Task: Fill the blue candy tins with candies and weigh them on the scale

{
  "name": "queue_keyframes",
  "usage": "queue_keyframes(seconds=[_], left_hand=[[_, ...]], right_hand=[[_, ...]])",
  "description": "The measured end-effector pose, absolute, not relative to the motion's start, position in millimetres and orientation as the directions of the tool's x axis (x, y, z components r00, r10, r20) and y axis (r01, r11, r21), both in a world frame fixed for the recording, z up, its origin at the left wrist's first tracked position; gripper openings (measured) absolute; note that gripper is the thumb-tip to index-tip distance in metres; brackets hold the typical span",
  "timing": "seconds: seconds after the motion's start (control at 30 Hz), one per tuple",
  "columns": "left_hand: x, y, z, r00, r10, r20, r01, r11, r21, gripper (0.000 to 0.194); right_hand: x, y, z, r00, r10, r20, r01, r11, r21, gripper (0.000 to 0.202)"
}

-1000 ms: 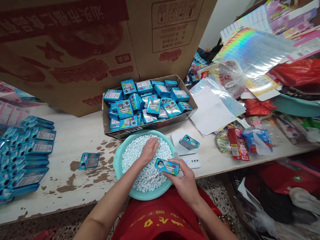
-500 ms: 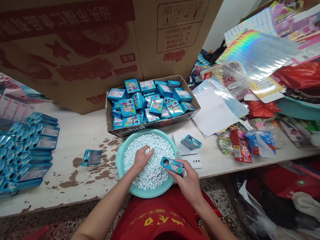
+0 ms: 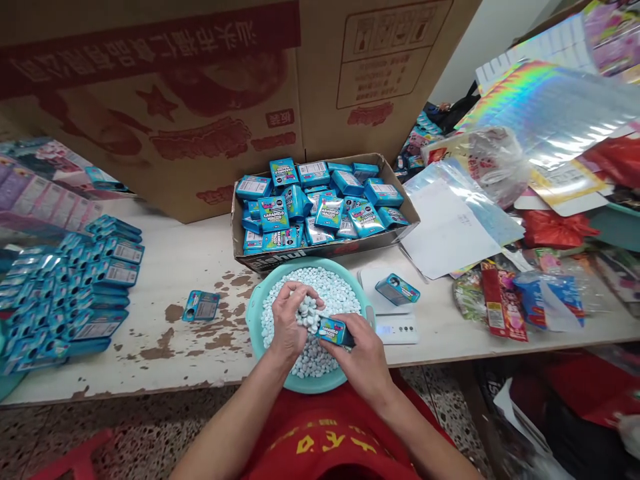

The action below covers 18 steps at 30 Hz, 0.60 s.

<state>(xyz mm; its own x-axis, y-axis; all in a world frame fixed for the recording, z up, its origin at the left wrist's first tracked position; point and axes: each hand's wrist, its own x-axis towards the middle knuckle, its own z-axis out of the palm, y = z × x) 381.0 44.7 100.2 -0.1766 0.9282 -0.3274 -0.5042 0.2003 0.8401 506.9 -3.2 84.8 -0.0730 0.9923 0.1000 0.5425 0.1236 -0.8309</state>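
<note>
A round turquoise basin (image 3: 255, 320) full of small pale candies (image 3: 320, 367) sits at the table's front edge. My left hand (image 3: 290, 320) is cupped around a heap of candies above it. Close to its right, my right hand (image 3: 363, 350) grips a small blue candy box (image 3: 332, 331) over the basin's right side, its left end beside the heap. Another blue box (image 3: 397, 289) lies on a white scale (image 3: 400, 328) right of the basin. Left of the basin, a single blue box (image 3: 201, 305) rests on the worn tabletop.
A carton tray (image 3: 320, 249) of wrapped blue boxes stands behind the basin, with a large cardboard box (image 3: 225, 100) behind it. Stacked blue boxes (image 3: 100, 287) fill the left side. Papers (image 3: 450, 233), plastic bags and candy packets (image 3: 505, 300) lie to the right.
My left hand has come up out of the candies with a handful. The box in my right hand has turned and moved next to it. The whole view has shifted slightly.
</note>
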Motion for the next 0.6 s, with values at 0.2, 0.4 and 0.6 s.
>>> queue_keyframes(seconds=[0.2, 0.4, 0.6], left_hand=[[385, 47, 102, -0.187, 0.927, -0.326, -0.484, 0.202, 0.851, 0.02], [391, 48, 102, -0.148, 0.937, -0.316, -0.445, 0.222, 0.867, 0.021], [397, 51, 107, -0.227, 0.928, -0.296, -0.402, 0.187, 0.896, 0.026]], right_hand=[[510, -2, 86, -0.058, 0.996, 0.071, 0.542, 0.091, -0.836, 0.024], [512, 0, 85, -0.088, 0.995, 0.04, 0.527, 0.08, -0.846, 0.024], [514, 1, 90, -0.055, 0.998, 0.038, 0.517, 0.061, -0.854, 0.023]])
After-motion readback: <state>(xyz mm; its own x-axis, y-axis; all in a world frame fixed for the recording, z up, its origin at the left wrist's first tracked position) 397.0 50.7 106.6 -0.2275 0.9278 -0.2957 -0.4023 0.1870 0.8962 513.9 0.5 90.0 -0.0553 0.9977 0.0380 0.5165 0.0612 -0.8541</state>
